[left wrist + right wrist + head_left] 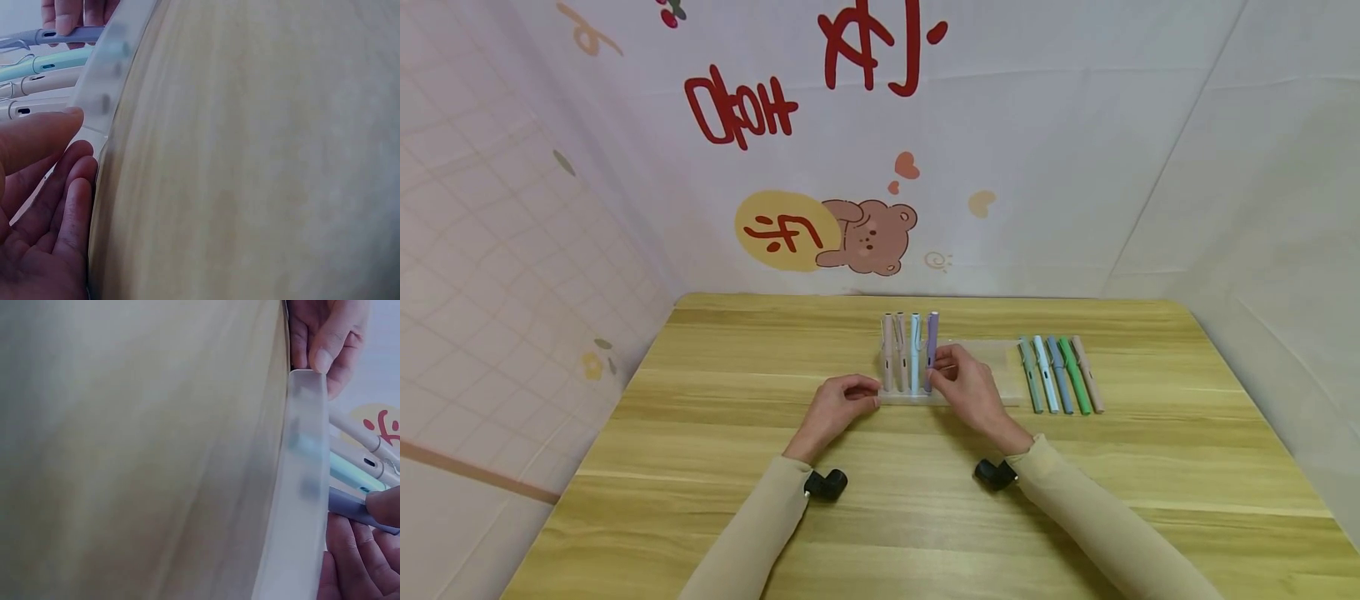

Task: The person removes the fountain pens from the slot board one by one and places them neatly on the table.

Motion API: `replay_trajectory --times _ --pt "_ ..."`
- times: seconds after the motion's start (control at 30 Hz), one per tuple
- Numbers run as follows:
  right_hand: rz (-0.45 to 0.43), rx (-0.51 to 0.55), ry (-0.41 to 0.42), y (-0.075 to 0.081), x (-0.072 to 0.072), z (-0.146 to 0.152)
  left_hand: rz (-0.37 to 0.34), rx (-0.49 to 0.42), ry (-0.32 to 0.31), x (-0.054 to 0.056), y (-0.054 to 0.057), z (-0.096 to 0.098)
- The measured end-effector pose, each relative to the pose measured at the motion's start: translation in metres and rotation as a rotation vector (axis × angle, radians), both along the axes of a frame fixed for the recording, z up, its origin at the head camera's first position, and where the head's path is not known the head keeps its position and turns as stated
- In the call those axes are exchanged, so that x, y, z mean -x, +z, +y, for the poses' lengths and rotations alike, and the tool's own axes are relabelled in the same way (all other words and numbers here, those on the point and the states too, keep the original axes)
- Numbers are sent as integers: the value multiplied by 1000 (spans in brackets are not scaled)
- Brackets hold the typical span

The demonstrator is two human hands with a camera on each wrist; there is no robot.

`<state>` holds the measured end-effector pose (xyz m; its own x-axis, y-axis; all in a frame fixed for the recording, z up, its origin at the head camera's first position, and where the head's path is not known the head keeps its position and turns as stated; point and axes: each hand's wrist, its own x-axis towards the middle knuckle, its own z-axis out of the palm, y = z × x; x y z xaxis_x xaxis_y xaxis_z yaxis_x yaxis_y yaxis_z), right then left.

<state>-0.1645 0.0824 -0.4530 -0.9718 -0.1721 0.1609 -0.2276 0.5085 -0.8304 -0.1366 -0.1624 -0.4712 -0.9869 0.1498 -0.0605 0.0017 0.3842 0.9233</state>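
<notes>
A frosted clear pen stand point(977, 398) lies on the table with several capped pens upright at its left part. At the row's right end is a purple pen point(932, 329), its lower part pinched between thumb and fingers of my right hand point(972, 387). Beside it stand a light blue pen point(915, 350) and two pinkish-beige ones, a pen point(902, 354) and an outermost pen point(888, 354). My left hand point(838, 408) holds the stand's left end, thumb at the front corner point(306, 374) and the other fingers curved along the side.
Right of the stand, several pens lie side by side on the table: a grey-green pen point(1031, 375), a pale blue pen point(1046, 375), a blue pen point(1061, 375), a green pen point(1074, 375) and a beige pen point(1088, 375). A printed cloth wall point(1037, 167) rises behind the table.
</notes>
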Motion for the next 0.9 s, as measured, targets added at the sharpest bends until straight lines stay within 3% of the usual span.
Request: replay_trajectory --times 0.47,0.9 --pt "61 84 -25 10 -2 0 -1 -4 -5 0 -1 0" --pt "111 98 -25 13 -10 3 13 5 4 -1 -1 1"
